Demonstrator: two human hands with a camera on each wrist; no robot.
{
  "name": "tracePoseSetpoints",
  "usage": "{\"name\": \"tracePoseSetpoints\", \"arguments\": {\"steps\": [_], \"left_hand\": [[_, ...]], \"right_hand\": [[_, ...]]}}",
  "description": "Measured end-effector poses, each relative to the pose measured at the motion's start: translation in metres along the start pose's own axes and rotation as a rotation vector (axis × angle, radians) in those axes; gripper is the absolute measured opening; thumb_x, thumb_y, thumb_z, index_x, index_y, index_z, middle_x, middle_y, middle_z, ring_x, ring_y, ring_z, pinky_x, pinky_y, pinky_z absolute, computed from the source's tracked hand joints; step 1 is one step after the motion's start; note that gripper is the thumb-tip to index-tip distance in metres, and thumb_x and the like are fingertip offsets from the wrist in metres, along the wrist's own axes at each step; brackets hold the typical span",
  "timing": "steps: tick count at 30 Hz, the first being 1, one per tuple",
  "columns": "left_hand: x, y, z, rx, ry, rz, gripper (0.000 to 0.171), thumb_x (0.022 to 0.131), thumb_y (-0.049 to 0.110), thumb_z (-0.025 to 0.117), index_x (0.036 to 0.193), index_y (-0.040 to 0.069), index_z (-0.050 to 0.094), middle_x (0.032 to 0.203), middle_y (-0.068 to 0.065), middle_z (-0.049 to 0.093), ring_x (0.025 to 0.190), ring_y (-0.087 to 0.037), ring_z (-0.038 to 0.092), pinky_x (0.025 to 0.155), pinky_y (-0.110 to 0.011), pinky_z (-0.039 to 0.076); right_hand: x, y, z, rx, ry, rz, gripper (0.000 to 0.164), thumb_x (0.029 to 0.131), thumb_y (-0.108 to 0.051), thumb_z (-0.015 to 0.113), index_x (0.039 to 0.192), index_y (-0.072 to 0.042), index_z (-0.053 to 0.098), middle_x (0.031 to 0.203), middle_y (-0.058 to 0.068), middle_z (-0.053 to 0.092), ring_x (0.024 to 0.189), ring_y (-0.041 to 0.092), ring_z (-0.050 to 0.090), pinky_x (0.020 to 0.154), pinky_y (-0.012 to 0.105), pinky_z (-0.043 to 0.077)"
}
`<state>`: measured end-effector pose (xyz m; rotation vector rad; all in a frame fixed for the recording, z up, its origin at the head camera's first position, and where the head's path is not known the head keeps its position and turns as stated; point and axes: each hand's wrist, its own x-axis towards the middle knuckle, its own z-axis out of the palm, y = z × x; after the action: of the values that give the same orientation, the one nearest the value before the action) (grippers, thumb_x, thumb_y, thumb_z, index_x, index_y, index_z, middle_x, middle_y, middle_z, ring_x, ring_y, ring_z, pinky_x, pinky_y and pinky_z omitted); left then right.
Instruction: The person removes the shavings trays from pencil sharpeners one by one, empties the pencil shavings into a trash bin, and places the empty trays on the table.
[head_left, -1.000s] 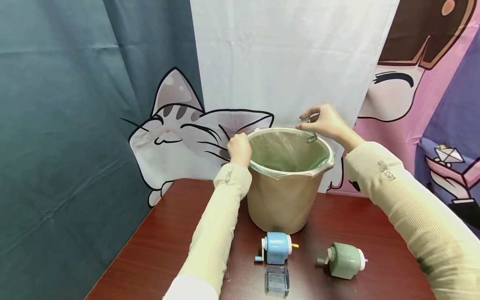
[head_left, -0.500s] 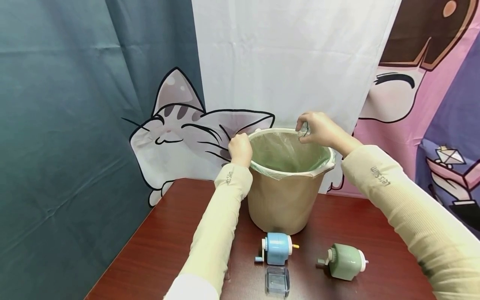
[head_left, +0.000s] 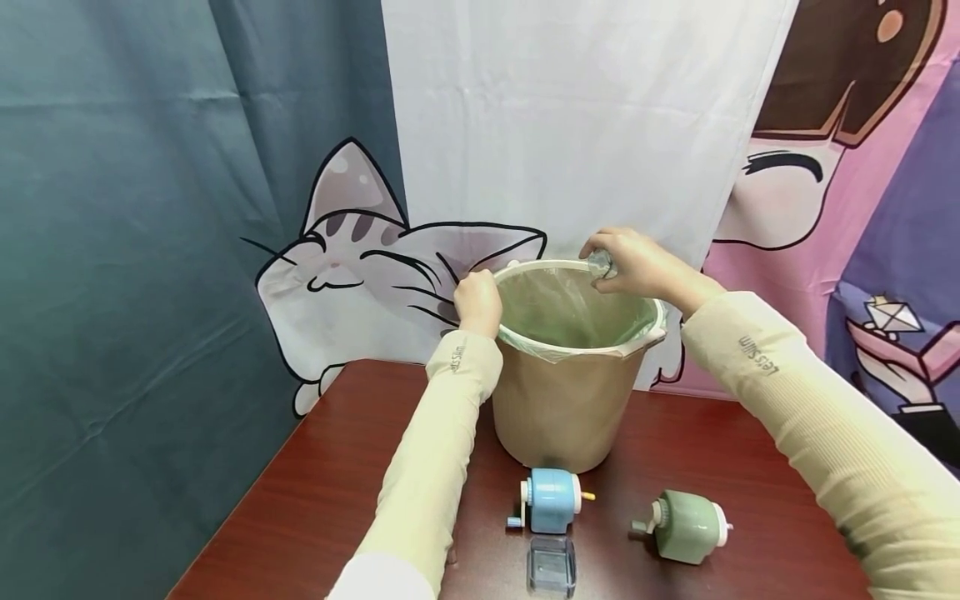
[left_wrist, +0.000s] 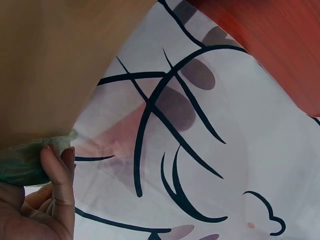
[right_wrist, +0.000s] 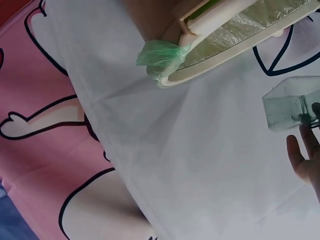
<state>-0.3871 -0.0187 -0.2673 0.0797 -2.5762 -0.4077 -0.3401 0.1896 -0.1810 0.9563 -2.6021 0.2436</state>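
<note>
A tan trash bin (head_left: pixel 558 417) with a pale rim and green plastic liner (right_wrist: pixel 162 55) stands on the table. My left hand (head_left: pixel 478 305) grips the left side of its rim, fingers over the liner edge, as the left wrist view also shows. Over the far right part of the bin's mouth, my right hand (head_left: pixel 641 268) holds a small clear plastic drawer (right_wrist: pixel 285 107) by the fingertips. The drawer looks tipped in the head view, and its inside is partly hidden by the fingers.
In front of the bin sits a blue crank pencil sharpener (head_left: pixel 552 502) with a yellow pencil tip showing. A similar clear drawer (head_left: pixel 530 568) lies nearer me. A green crank sharpener (head_left: pixel 686 528) stands to the right. Printed curtains (head_left: pixel 525 125) hang behind the dark red table (head_left: pixel 315 500).
My right hand has lowered slightly, moved a little left and turned, tipping the clear drawer over the bin. My left hand keeps its grip on the rim.
</note>
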Motion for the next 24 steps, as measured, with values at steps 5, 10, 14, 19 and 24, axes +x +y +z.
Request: {"name": "tracePoseSetpoints", "arguments": {"steps": [5,10,14,19,24], "left_hand": [[0.0001,-0.0010,0.0006,-0.016,0.010,-0.001,0.023,0.091,0.006,0.049,0.093,0.003,0.072,0.092,-0.015,0.072,0.084,-0.031,0.070,0.067,-0.039,0.056],[0.0000,-0.0006,0.0002,-0.012,0.015,-0.007,0.023,0.091,0.007,0.049,0.092,0.003,0.072,0.091,-0.015,0.072,0.083,-0.030,0.070,0.067,-0.038,0.056],[-0.0001,-0.0011,-0.0002,-0.015,0.018,-0.003,0.023,0.091,0.006,0.049,0.092,0.003,0.072,0.091,-0.015,0.072,0.083,-0.030,0.070,0.067,-0.038,0.056],[-0.0006,-0.0018,-0.0002,-0.033,0.009,-0.005,0.022,0.090,0.005,0.050,0.092,0.002,0.071,0.092,-0.016,0.072,0.084,-0.031,0.070,0.068,-0.039,0.056],[-0.0006,-0.0008,0.0004,-0.032,0.006,-0.011,0.022,0.090,0.006,0.050,0.093,0.003,0.072,0.092,-0.015,0.072,0.084,-0.031,0.070,0.068,-0.039,0.056]], "right_hand": [[-0.0009,-0.0028,-0.0014,0.011,-0.013,0.045,0.034,0.074,-0.004,0.070,0.106,-0.001,0.061,0.116,0.022,0.058,0.108,0.042,0.051,0.086,0.060,0.036],[-0.0012,-0.0030,-0.0009,0.007,-0.026,0.031,0.039,0.081,-0.007,0.067,0.118,0.003,0.057,0.122,0.026,0.055,0.112,0.046,0.046,0.095,0.062,0.032],[-0.0007,-0.0042,0.0012,-0.001,-0.037,0.012,0.037,0.088,-0.008,0.063,0.122,0.003,0.055,0.124,0.029,0.053,0.113,0.049,0.043,0.097,0.062,0.030],[-0.0011,-0.0040,0.0030,0.018,0.009,-0.015,0.030,0.090,-0.010,0.062,0.117,0.003,0.058,0.121,0.028,0.051,0.108,0.047,0.045,0.095,0.059,0.033],[-0.0044,-0.0014,0.0034,0.024,0.086,-0.011,0.024,0.084,-0.010,0.069,0.101,0.003,0.058,0.115,0.023,0.053,0.101,0.040,0.052,0.089,0.053,0.041]]}}
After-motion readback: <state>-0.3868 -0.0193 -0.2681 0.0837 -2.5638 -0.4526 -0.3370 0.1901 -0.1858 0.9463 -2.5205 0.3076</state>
